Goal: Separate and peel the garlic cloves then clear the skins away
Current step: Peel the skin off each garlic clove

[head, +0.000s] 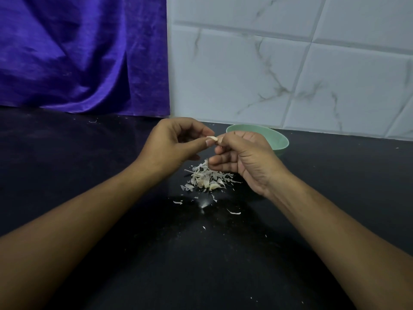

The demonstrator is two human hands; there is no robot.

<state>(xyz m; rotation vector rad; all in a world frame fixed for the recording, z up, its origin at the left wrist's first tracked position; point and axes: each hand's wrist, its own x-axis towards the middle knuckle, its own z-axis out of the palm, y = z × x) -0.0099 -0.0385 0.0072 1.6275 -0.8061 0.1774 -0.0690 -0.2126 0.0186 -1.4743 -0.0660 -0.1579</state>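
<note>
A small pale garlic clove (212, 138) is held above the counter between both hands. My left hand (176, 143) pinches its left end with thumb and forefinger. My right hand (243, 157) meets it from the right, fingertips pinching at the clove's other end, the other fingers curled. Below the hands lies a heap of white papery skins (206, 177) with a few unpeeled cloves (212, 186) in it. A pale green bowl (279, 139) stands behind my right hand; its contents are hidden.
The black counter (89, 157) carries stray skin flakes (233, 212) in front of the heap. A purple cloth (78, 54) hangs at the back left and a white marbled tile wall (290, 63) rises at the back right.
</note>
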